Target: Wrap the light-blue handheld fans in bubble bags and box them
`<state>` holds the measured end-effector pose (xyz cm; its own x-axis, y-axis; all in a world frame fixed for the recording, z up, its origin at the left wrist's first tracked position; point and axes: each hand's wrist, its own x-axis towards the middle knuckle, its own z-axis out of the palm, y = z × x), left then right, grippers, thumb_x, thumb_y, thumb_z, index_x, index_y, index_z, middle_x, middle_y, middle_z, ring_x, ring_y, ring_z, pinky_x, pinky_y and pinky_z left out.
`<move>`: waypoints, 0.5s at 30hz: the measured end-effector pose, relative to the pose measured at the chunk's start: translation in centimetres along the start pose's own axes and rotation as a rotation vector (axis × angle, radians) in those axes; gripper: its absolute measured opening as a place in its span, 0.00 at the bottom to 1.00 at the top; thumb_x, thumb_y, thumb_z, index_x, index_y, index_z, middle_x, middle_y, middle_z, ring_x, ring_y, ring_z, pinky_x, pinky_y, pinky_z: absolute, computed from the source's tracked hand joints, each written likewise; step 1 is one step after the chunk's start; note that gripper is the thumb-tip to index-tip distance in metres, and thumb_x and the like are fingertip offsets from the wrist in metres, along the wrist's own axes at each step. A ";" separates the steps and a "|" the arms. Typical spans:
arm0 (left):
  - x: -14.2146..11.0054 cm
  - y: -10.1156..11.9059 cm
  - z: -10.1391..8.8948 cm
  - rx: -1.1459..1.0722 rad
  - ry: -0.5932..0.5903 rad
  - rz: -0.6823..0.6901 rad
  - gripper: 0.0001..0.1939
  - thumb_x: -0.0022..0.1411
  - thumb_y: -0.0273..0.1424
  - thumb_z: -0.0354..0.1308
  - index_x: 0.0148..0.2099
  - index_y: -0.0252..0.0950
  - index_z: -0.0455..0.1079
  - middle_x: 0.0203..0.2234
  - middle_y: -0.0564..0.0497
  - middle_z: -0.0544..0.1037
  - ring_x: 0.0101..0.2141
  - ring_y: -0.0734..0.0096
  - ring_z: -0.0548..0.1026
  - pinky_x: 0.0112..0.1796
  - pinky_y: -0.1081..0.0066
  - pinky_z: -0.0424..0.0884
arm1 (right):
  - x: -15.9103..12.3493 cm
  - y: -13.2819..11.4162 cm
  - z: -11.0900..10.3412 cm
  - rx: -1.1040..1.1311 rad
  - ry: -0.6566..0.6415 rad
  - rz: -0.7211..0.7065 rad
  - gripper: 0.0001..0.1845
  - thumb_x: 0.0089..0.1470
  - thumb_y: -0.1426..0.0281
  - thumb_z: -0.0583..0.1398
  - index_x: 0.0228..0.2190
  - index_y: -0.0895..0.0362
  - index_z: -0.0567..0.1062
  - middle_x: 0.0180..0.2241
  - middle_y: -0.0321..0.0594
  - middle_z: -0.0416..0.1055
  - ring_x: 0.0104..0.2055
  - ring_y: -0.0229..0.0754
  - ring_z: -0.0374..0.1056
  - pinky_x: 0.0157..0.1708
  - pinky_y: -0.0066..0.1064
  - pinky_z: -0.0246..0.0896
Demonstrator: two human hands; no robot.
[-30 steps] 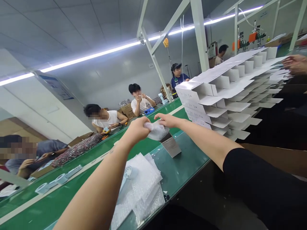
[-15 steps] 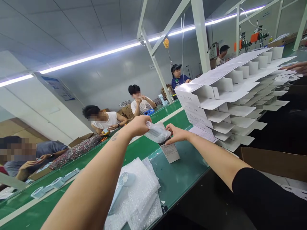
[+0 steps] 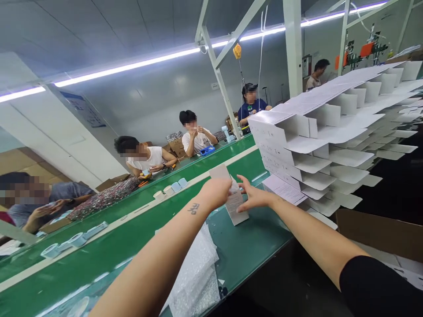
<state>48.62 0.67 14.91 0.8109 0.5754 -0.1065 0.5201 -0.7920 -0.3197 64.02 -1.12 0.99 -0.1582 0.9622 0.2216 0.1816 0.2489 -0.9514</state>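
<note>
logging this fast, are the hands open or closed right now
Left hand: curled at the white box's mouth by the wrapped bundle; grip hidden, cannot tell.
Right hand: open, thumb and fingers spread at the box's side.

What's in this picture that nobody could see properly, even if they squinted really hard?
In the head view:
Inside of the small white box: hidden by its near side and the left hand.
Print on that box: too small to read.
Part of the bubble wrap: covered by the left forearm.
Far end of the white carton stack: cut off by the right edge.
</note>
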 end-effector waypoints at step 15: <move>-24.9 -13.9 12.7 -0.578 0.141 -0.956 0.15 0.51 0.42 0.52 0.34 0.37 0.73 0.29 0.49 0.79 0.33 0.60 0.76 0.34 0.68 0.68 | 18.9 1.9 3.1 0.048 0.277 0.097 0.39 0.25 0.72 0.74 0.44 0.58 0.69 0.38 0.46 0.76 0.39 0.50 0.72 0.36 0.49 0.69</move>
<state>17.85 -0.07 10.08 0.0171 0.9976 0.0671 0.9607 -0.0350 0.2753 58.39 17.23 2.73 0.1298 0.9764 0.1726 0.1362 0.1548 -0.9785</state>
